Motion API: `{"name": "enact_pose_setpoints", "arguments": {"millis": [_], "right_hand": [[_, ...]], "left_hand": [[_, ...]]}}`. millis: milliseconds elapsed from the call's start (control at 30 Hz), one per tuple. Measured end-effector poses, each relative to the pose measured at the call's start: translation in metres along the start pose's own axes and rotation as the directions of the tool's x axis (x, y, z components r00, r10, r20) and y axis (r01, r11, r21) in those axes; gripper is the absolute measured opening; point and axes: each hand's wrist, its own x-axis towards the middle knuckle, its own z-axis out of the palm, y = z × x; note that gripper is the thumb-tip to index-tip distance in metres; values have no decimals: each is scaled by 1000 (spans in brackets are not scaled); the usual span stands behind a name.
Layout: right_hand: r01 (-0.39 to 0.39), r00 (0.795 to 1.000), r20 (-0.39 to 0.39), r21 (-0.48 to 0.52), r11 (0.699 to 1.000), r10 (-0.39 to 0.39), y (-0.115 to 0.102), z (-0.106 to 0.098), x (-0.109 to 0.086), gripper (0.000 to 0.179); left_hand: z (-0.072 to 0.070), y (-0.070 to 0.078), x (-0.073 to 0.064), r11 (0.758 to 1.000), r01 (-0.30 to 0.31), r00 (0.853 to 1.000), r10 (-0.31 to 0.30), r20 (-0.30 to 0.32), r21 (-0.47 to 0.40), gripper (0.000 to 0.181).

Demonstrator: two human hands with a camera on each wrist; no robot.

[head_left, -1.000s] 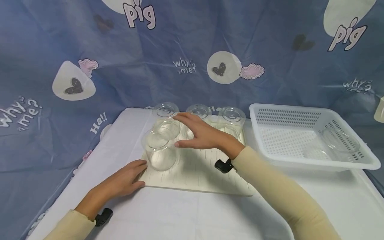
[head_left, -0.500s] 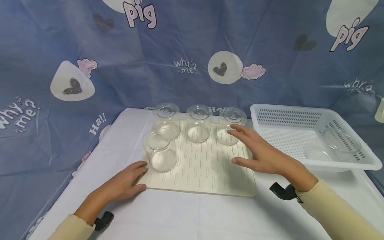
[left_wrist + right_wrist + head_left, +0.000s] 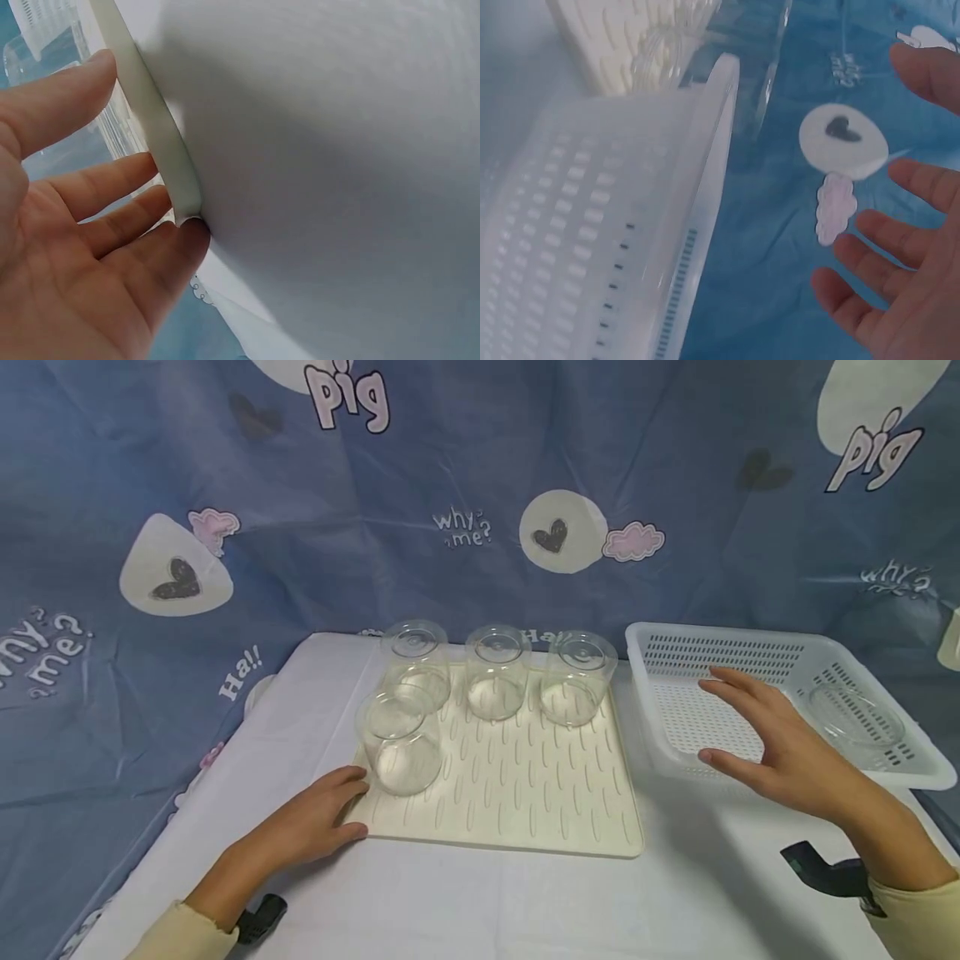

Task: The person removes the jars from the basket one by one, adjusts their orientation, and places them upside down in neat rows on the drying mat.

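White perforated plastic basket point(image 3: 720, 653) is lying beneath the spread, empty right hand point(image 3: 780, 752); the flat left hand point(image 3: 311, 822) is touching the cream ridged mat point(image 3: 517, 793).

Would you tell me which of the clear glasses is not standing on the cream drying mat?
The glass lying in the white basket, at its right end. The other four stand upside down on the mat.

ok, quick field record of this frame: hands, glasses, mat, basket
left hand: open, fingers resting on the near left corner of the mat
right hand: open, empty, above the basket
glasses on mat: four, upside down; three in the back row, one in front left
glass in basket: one, lying at the right end
surface: white tablecloth
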Motion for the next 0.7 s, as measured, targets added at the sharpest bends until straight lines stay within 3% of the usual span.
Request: {"name": "enact_pose_setpoints", "arguments": {"millis": [400, 700], "right_hand": [[-32, 999, -36, 24, 999, 33, 27, -3, -14, 89], [-12, 999, -51, -82, 997, 8, 46, -10, -20, 88]], "left_hand": [[-2, -1, 0, 1000, 4, 1000, -4, 8, 13, 56], [1, 0, 2, 1000, -9, 1000, 9, 11, 4, 58]]}}
